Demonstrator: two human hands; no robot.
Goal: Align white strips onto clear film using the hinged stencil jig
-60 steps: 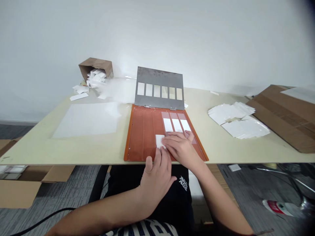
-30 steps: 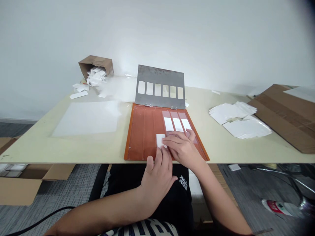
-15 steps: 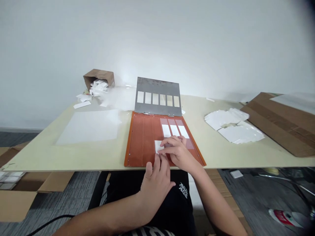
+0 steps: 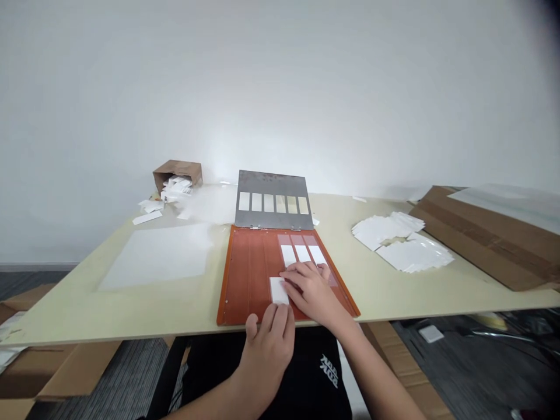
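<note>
A small white card (image 4: 279, 290) lies on the right-middle part of the orange-red tray (image 4: 240, 274), close to its front edge. My left hand (image 4: 268, 349) has its bent fingers pressed together at the card's near end; its thumb is hidden. From the right, my right hand (image 4: 315, 296) reaches over the tray, thumb and index finger closed at the card's upper right corner. Beyond that hand are three white cards (image 4: 301, 254) in a row on clear pinkish strips, their lower ends partly covered. A hinged grey metal plate (image 4: 273, 182) with several rectangular windows stands raised behind the tray.
Left of the tray is a translucent sheet (image 4: 157, 256). Behind it, a tipped cardboard box (image 4: 178, 168) spills white cards. Fanned stacks of white cards (image 4: 389, 228) lie right, beside a large brown carton (image 4: 485, 239). Open cartons (image 4: 79, 361) stand below the table's left end.
The view has tilted up, so the table sits lower. My left thumb has gone out of sight, and more of the white card shows between my hands.
</note>
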